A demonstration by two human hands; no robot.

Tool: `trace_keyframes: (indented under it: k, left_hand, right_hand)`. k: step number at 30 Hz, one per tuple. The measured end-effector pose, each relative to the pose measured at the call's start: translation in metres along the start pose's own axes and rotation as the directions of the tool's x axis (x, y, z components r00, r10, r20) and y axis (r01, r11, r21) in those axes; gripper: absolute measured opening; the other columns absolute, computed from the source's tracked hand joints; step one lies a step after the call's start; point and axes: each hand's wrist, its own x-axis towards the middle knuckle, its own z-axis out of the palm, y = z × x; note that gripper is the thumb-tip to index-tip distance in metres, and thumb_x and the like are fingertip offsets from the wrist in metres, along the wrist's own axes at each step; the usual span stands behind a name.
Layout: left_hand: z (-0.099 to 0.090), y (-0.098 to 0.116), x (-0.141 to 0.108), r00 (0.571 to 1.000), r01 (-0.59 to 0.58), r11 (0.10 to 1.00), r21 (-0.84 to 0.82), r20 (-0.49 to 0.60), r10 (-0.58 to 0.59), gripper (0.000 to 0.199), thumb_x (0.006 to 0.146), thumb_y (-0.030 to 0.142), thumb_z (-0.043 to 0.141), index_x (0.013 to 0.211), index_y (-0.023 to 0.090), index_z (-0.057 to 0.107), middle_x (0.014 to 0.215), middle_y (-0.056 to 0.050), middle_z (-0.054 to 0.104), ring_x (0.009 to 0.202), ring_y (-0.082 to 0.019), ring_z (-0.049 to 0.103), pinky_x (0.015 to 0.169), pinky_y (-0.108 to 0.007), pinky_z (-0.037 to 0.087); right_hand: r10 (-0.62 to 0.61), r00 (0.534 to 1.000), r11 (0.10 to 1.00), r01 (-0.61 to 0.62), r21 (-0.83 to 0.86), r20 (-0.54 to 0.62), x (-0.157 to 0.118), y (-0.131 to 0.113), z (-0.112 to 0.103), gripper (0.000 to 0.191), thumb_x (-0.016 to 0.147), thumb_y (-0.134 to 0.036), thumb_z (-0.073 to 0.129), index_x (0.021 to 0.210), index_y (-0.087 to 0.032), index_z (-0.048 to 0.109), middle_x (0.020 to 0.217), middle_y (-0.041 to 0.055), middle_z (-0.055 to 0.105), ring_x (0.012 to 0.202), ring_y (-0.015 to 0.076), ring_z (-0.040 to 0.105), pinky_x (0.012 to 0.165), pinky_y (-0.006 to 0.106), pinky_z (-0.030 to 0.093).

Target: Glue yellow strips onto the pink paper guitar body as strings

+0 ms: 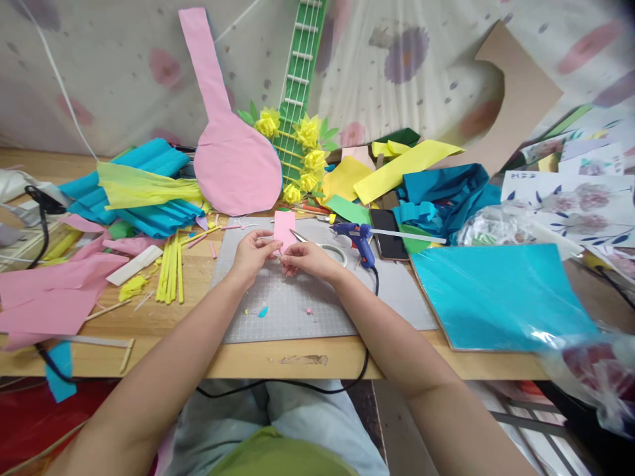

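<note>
Over the grey cutting mat [317,311], my left hand [255,256] and my right hand [308,259] meet fingertip to fingertip. Both are closed in a pinch around a small, thin pink piece, probably paper, mostly covered by the fingers. Just beyond them is a pink paper rectangle [284,228]; whether they touch it I cannot tell. Scissors [297,235] lie beside my right hand, their handles partly behind it near a white ring [335,253]. A blue glue gun [360,241] with a long glue stick rests to the right. Small blue and pink scraps dot the mat.
At the back stand a pink banjo-shaped cutout [238,165] and a green stringed neck [297,79] with yellow paper flowers. Yellow strips [171,268] and pink crepe paper [59,291] lie left. A phone [388,235] and blue sheet [501,297] lie right. A black cord [317,390] hangs in front.
</note>
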Motion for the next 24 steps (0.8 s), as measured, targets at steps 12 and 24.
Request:
trace_keyframes:
  k: [12, 24]
  left_hand:
    - [-0.001, -0.001, -0.001, 0.994, 0.058, 0.996, 0.061, 0.091, -0.064, 0.038, 0.059, 0.042, 0.07, 0.08, 0.015, 0.055, 0.068, -0.001, 0.061, 0.054, -0.01, 0.055, 0.052, -0.023, 0.046]
    - [-0.004, -0.004, 0.0, 0.987, 0.065, 0.998, 0.023, 0.145, -0.067, 0.028, 0.055, 0.034, 0.074, 0.068, 0.013, 0.06, 0.073, -0.002, 0.061, 0.063, -0.01, 0.057, 0.056, -0.022, 0.046]
  right_hand:
    - [0.021, 1.0, 1.0, -0.022, -0.017, -0.018, 0.003, 0.003, 0.005, 0.022, 0.073, -0.036, 0.061, 0.068, -0.015, 0.055, 0.057, -0.001, 0.061, 0.05, 0.0076, 0.057, 0.051, 0.02, 0.047]
    - [-0.158, 0.974, 0.855, 0.051, -0.516, -0.165, 0.003, 0.004, -0.004, 0.033, 0.079, -0.046, 0.05, 0.066, -0.017, 0.058, 0.059, -0.0004, 0.06, 0.053, 0.01, 0.054, 0.055, 0.022, 0.037]
